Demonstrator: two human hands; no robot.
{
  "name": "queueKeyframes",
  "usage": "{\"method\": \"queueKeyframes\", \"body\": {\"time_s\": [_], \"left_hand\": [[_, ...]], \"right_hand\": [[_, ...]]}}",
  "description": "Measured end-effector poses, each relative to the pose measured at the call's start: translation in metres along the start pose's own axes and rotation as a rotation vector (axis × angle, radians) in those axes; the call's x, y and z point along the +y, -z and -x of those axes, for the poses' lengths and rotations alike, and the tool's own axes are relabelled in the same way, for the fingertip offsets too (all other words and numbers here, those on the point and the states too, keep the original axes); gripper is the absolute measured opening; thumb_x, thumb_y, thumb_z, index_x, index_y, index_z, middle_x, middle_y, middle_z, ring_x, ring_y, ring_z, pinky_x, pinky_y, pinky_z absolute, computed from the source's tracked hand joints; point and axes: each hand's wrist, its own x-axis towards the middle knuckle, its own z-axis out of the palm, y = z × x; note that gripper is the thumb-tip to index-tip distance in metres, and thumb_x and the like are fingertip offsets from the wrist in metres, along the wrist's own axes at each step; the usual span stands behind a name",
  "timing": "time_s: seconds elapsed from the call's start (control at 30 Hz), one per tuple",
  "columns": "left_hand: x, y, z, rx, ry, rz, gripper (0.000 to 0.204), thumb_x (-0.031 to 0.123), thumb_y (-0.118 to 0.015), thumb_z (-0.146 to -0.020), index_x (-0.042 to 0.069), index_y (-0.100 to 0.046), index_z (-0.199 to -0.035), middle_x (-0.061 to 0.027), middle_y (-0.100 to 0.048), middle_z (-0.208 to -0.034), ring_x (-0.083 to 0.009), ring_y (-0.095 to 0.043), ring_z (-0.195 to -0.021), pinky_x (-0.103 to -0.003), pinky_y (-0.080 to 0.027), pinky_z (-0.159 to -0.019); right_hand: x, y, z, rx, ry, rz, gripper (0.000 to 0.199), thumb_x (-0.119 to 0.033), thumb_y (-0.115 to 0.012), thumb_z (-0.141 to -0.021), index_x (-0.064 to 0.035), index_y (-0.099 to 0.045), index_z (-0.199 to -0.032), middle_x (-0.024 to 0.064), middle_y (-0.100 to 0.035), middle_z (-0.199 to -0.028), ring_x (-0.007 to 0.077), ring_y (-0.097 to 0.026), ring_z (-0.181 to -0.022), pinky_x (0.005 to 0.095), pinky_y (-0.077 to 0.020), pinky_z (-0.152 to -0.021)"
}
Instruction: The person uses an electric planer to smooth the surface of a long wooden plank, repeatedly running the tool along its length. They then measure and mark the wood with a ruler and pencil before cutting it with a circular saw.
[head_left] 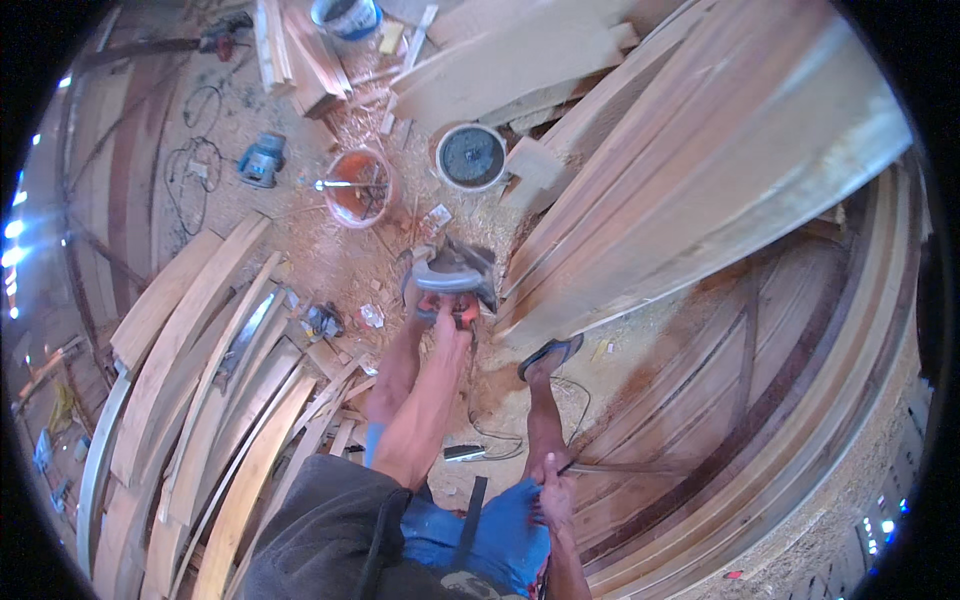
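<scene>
My left hand is closed around the red handle of a power tool that looks like a circular saw, with a grey curved guard and a flat metal base. The saw is low over the shavings-strewn floor, close to my left foot. My right hand is by my right thigh, its fingers curled. A short dark tip sticks out at its top, but what it belongs to I cannot make out. Just right of the saw lie long, thick wooden planks, apart from both hands.
Curved timber pieces are stacked at left. Ahead stand an orange bucket with tools and a white bucket of dark contents. A blue power tool with a cord sits farther left. A cable trails between my feet.
</scene>
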Motion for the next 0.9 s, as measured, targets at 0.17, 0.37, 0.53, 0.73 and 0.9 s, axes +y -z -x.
{"method": "queueKeyframes", "body": {"time_s": [0.17,0.37,0.53,0.73,0.9], "left_hand": [[-0.022,-0.143,0.216,0.171,0.023,-0.636,0.012,0.008,-0.070,-0.089,0.006,-0.060,-0.096,-0.0061,-0.065,-0.079,-0.0183,-0.065,-0.065,-0.033,-0.046,-0.043],[-0.019,-0.168,0.417,-0.218,-0.120,-1.341,0.037,0.011,-0.075,-0.085,0.004,-0.062,-0.118,-0.0111,-0.068,-0.092,-0.0193,-0.068,-0.080,-0.036,-0.055,-0.065],[-0.024,-0.148,0.494,-0.754,-0.205,-1.599,0.054,0.021,-0.073,-0.092,0.007,-0.054,-0.141,-0.0148,-0.068,-0.121,-0.0325,-0.066,-0.109,-0.045,-0.053,-0.095],[0.000,-0.156,0.570,-1.323,0.253,-1.788,0.063,0.013,-0.073,-0.082,-0.005,-0.051,-0.138,-0.0238,-0.067,-0.124,-0.0334,-0.063,-0.122,-0.046,-0.050,-0.101],[0.019,-0.173,0.622,-1.369,0.391,-1.842,0.067,0.005,-0.075,-0.076,-0.003,-0.047,-0.137,-0.0139,-0.067,-0.114,-0.0245,-0.066,-0.107,-0.039,-0.054,-0.093]], "right_hand": [[-0.028,0.014,0.059,0.213,0.551,-0.301,0.041,-0.034,-0.054,-0.109,0.0029,-0.072,-0.113,0.0196,-0.070,-0.088,0.0296,-0.070,-0.084,0.0432,-0.0536,-0.080],[-0.104,0.037,0.169,0.203,0.638,-0.155,0.046,-0.040,-0.061,-0.104,-0.0025,-0.071,-0.128,0.0148,-0.074,-0.085,0.0287,-0.071,-0.078,0.0418,-0.0557,-0.079],[-0.129,0.011,0.235,0.487,0.517,0.099,0.054,-0.045,-0.071,-0.095,-0.0017,-0.071,-0.127,0.0276,-0.076,-0.100,0.0428,-0.075,-0.096,0.0500,-0.0564,-0.086],[-0.075,0.014,0.298,0.675,0.311,-0.135,0.061,-0.050,-0.081,-0.083,0.0022,-0.075,-0.113,0.0319,-0.074,-0.099,0.0458,-0.074,-0.099,0.0511,-0.0564,-0.085],[-0.038,0.018,0.328,0.734,0.242,-0.067,0.064,-0.054,-0.076,-0.084,0.0056,-0.075,-0.109,0.0337,-0.073,-0.094,0.0455,-0.074,-0.094,0.0524,-0.0558,-0.080]]}}
